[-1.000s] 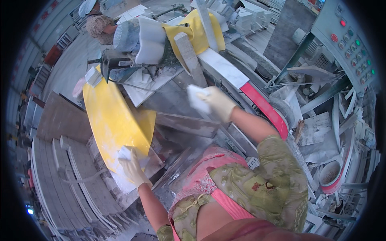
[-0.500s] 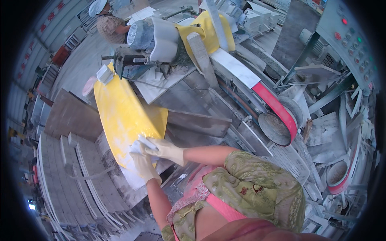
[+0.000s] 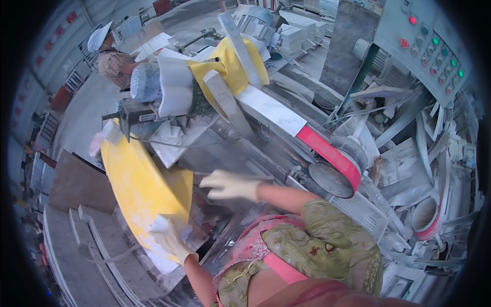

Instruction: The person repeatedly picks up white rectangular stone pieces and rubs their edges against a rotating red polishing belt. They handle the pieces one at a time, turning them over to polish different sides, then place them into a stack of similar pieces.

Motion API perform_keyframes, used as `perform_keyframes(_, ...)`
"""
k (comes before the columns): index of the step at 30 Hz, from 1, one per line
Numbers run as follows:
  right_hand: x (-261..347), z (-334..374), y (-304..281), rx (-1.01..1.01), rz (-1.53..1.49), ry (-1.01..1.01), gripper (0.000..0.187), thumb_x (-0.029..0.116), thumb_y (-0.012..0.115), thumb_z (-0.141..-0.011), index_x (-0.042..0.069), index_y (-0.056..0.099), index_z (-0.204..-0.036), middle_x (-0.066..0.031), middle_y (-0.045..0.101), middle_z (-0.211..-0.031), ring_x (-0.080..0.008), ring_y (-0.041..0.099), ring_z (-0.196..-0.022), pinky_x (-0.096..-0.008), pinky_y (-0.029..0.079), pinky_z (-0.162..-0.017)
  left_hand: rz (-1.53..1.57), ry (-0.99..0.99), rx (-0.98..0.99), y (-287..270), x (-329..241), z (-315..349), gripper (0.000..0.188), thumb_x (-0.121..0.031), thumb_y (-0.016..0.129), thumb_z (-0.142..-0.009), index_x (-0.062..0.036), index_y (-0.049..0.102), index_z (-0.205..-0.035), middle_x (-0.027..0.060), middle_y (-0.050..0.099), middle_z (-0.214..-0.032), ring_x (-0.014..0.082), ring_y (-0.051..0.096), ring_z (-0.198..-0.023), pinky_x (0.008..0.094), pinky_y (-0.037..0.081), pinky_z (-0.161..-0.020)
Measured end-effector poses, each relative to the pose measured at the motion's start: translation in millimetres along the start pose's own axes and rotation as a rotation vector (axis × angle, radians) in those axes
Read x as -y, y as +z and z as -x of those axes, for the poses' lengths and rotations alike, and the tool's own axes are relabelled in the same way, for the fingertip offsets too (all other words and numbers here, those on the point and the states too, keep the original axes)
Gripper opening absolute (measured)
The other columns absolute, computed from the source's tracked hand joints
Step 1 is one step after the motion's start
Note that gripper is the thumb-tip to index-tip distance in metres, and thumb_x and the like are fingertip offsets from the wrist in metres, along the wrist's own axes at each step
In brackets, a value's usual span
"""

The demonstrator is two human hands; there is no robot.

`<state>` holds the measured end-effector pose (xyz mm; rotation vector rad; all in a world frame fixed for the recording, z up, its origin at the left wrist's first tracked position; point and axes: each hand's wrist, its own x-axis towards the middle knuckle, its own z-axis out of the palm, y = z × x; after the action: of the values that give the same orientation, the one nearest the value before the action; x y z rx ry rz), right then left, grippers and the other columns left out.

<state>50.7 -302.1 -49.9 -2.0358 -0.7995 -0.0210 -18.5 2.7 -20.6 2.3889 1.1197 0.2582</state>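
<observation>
My left hand [image 3: 170, 239], in a cream glove, is closed on a small white piece [image 3: 161, 223], whose kind I cannot make out. It rests over the lower end of a yellow sheet [image 3: 135, 187] draped on a sloping surface. My right hand [image 3: 231, 185], gloved alike, is lifted off to the right of the sheet, fingers stretched out with nothing seen in them; motion blurs it slightly. Ahead of it, a long white marble-like strip [image 3: 271, 109] runs into a red band [image 3: 331, 159] that curves around a round wheel [image 3: 332, 178].
Long grey slabs [image 3: 76, 256] lie stacked at the left. A control panel [image 3: 427, 48] with lit buttons hangs at the upper right, above broken stone offcuts [image 3: 404, 169]. Beyond the motor [image 3: 146, 82], a co-worker [image 3: 113, 66] in a white hat stands at the upper left.
My right hand has let go of the white piece and swung right, away from the sheet. My left hand keeps the piece, lower in the picture. The whole view has shifted.
</observation>
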Motion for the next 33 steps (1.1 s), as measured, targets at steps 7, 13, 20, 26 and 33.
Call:
perform_keyframes(7, -81, 168, -210, -0.422, 0.491, 0.447, 0.04, 0.018, 0.061, -0.091, 0.004, 0.066, -0.128, -0.0228, 0.064, -0.131, -0.0384, 0.057, -0.127, -0.0438, 0.042, -0.111, -0.012, 0.059, -0.056, 7, 12, 4, 0.111, -0.055, 0.074, -0.083, -0.0003, 0.018, -0.162, 0.031, 0.039, -0.156, 0.0437, 0.046, -0.139, 0.0468, 0.041, -0.113)
perform_keyframes(13, -86, 201, -249, 0.086, 0.788, 0.569, 0.087, 0.028, 0.077, -0.079, 0.0, 0.038, -0.153, -0.0216, 0.04, -0.157, -0.0362, 0.034, -0.148, -0.0443, 0.027, -0.123, 0.057, -0.019, -0.072, 4, 8, 10, 0.106, -0.047, 0.077, -0.083, -0.0037, 0.02, -0.163, 0.0253, 0.039, -0.159, 0.0383, 0.045, -0.143, 0.04, 0.037, -0.116)
perform_keyframes(20, -129, 155, -215, 0.014, 1.242, 0.531, 0.081, 0.024, 0.072, -0.083, -0.002, 0.038, -0.151, -0.0226, 0.041, -0.156, -0.0328, 0.035, -0.149, -0.0441, 0.025, -0.124, 0.156, -0.01, -0.102, 10, 19, 9, 0.101, -0.036, 0.079, -0.085, -0.0026, 0.024, -0.162, 0.0237, 0.036, -0.161, 0.0363, 0.041, -0.146, 0.0402, 0.034, -0.119)
perform_keyframes(26, -127, 150, -231, -0.119, 0.951, 0.536, 0.061, 0.023, 0.066, -0.089, -0.003, 0.049, -0.141, -0.0212, 0.054, -0.144, -0.0317, 0.049, -0.137, -0.0431, 0.036, -0.119, 0.225, 0.046, -0.111, 10, 20, 6, 0.096, -0.033, 0.079, -0.086, -0.0012, 0.026, -0.16, 0.024, 0.035, -0.161, 0.0359, 0.038, -0.148, 0.0395, 0.03, -0.122)
perform_keyframes(33, -138, 116, -234, -0.037, 1.163, 0.257, 0.062, 0.021, 0.063, -0.087, -0.001, 0.048, -0.143, -0.0158, 0.055, -0.144, -0.0278, 0.048, -0.138, -0.0427, 0.034, -0.119, 0.191, 0.019, -0.076, 7, 17, 8, 0.097, -0.037, 0.078, -0.087, -0.0002, 0.027, -0.16, 0.0246, 0.034, -0.162, 0.0366, 0.039, -0.147, 0.0397, 0.031, -0.121)
